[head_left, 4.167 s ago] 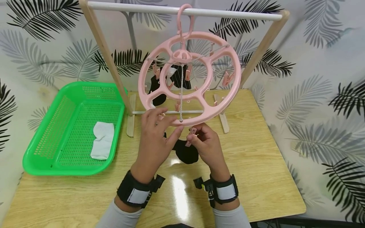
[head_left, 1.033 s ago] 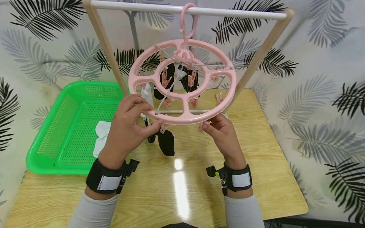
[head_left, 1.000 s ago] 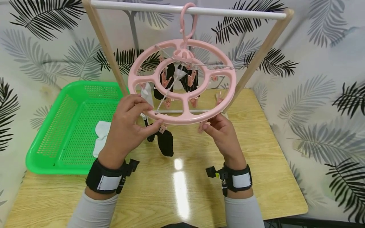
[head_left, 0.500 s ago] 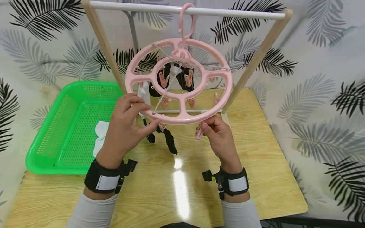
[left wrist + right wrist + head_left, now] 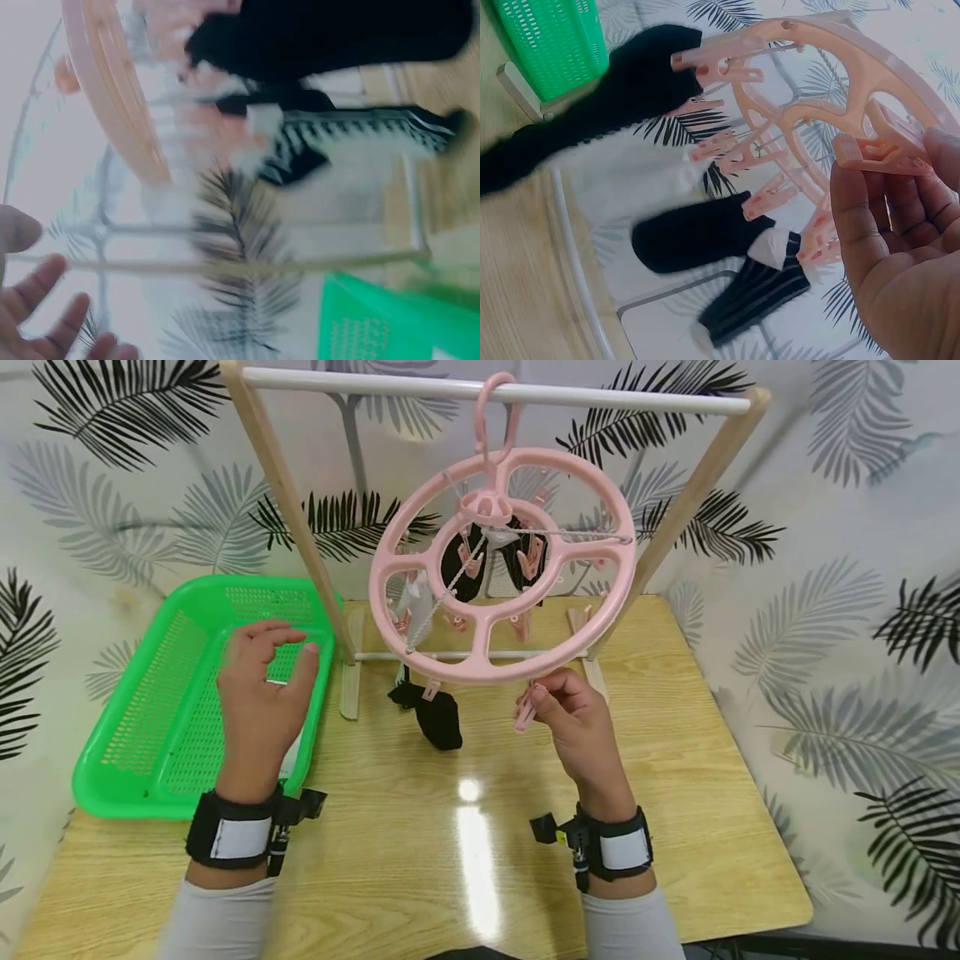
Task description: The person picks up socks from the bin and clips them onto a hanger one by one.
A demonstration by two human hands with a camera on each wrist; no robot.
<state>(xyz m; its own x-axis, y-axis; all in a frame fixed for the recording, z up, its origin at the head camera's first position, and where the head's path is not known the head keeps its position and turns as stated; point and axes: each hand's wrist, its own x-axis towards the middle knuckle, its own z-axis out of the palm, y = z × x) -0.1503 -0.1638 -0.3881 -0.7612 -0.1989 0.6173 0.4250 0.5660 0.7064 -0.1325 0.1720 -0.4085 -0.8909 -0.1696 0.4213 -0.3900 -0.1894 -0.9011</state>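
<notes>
A round pink clip hanger (image 5: 502, 668) hangs by its hook. My right hand (image 5: 581, 731) pinches a pink clothespin (image 5: 527, 710) below its front rim; no sock shows in that clothespin in the right wrist view. My left hand (image 5: 262, 702), fingers loosely bent and holding nothing, is above the green basket (image 5: 90, 777). A white sock (image 5: 291, 758) in the basket is mostly hidden behind that hand. Clipped on the hanger are a black sock (image 5: 441, 722) at the front, a white sock (image 5: 417, 606), another black sock (image 5: 686, 232) and a striped sock (image 5: 757, 289).
A white rod (image 5: 622, 397) between wooden posts (image 5: 285, 502) carries the hanger. Its feet stand on the wooden table (image 5: 675, 827). Other pink clothespins (image 5: 520, 625) dangle from the hanger. A leaf-patterned sheet (image 5: 825, 635) is behind.
My left hand has let go of the hanger's rim and moved left over the basket. The hanger has swung right and tilted. Over the longer span it has turned, bringing another clothespin to my right hand.
</notes>
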